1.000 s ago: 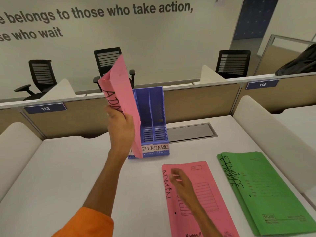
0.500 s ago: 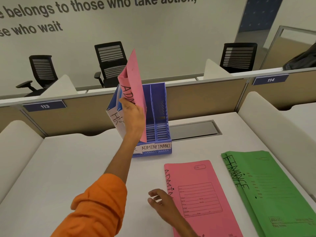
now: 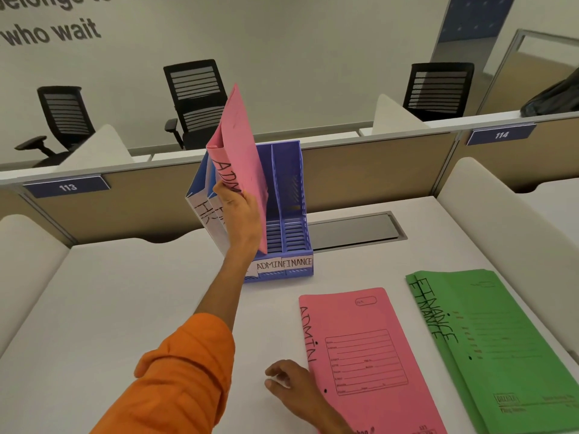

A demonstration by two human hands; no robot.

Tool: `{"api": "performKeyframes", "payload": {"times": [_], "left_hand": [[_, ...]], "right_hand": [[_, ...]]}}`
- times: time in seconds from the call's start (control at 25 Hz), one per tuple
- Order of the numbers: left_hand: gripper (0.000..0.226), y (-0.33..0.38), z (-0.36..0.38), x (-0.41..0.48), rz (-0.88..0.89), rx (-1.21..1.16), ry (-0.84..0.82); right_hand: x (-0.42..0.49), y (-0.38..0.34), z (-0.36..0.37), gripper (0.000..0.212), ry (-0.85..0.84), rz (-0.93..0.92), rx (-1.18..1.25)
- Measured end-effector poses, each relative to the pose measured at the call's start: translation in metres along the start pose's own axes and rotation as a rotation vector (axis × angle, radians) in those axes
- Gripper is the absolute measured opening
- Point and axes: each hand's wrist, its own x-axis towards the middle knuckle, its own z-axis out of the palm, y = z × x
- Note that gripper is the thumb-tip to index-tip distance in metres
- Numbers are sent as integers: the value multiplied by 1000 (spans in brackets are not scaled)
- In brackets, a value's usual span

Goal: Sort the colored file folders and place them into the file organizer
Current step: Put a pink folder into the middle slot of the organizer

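My left hand grips a pink folder marked ADMIN, held upright with its lower edge inside the ADMIN slot of the blue file organizer. White-and-blue folders marked HR stand in the organizer's left slot. The FINANCE slot on the right holds nothing. A second pink ADMIN folder lies flat on the desk, and my right hand rests against its left edge, fingers loose. A stack of green FINANCE folders lies to the right of it.
The white desk has padded side dividers and a rear partition with tags 113 and 114. A grey cable hatch sits behind the organizer. Black office chairs stand beyond the partition.
My left hand has carried the pink folder forward and down into the organizer's ADMIN slot. My right hand has slid off the flat pink folder to its left edge.
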Motion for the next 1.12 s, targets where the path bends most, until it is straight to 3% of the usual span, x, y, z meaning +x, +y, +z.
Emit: {"api": "performKeyframes", "payload": {"times": [0.36, 0.84, 1.12], "left_hand": [[36, -16, 7, -8, -41, 49, 71], [49, -32, 11, -23, -135, 75, -30], [47, -36, 25, -12, -183, 273, -154]], "right_hand": [[7, 11, 2, 18, -25, -5, -56], [7, 10, 2, 15, -28, 27, -70], [5, 13, 3, 20, -27, 19, -69]]}}
